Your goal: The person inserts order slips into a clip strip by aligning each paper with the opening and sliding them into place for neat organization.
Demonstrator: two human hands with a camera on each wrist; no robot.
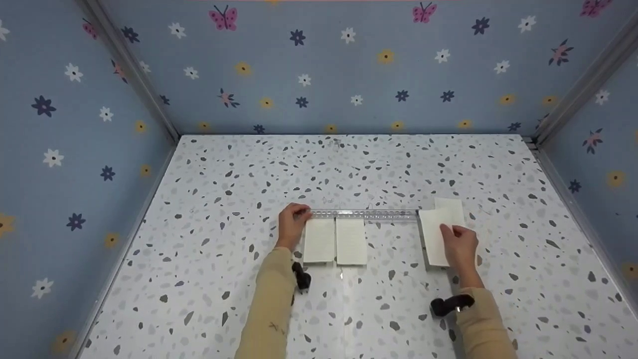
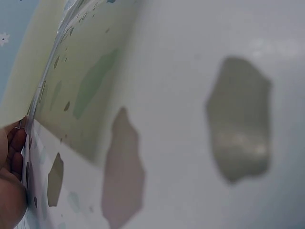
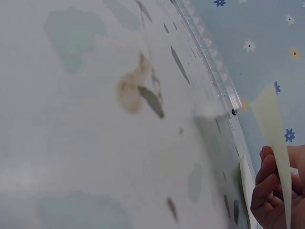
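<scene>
A clear plastic ruler (image 1: pixel 391 215) runs crosswise over the table, and my left hand (image 1: pixel 293 224) pinches its left end. Two pale cream paper slips, a left slip (image 1: pixel 319 241) and a right slip (image 1: pixel 351 242), lie side by side along its lower edge. In the left wrist view, a paper slip (image 2: pixel 24 71) comes down to the fingertips beside the ruler. My right hand (image 1: pixel 461 245) pinches another paper slip (image 1: pixel 434 238) by its right side, above the table and close to the ruler's right end. Partly hidden behind it is a further slip (image 1: pixel 451 205).
The white speckled tabletop (image 1: pixel 279 169) is bordered by blue patterned panels, one at the back (image 1: pixel 329 60) and one on each side. A black wrist device (image 1: pixel 301 277) sits on the left arm, another black device (image 1: pixel 451 305) on the right.
</scene>
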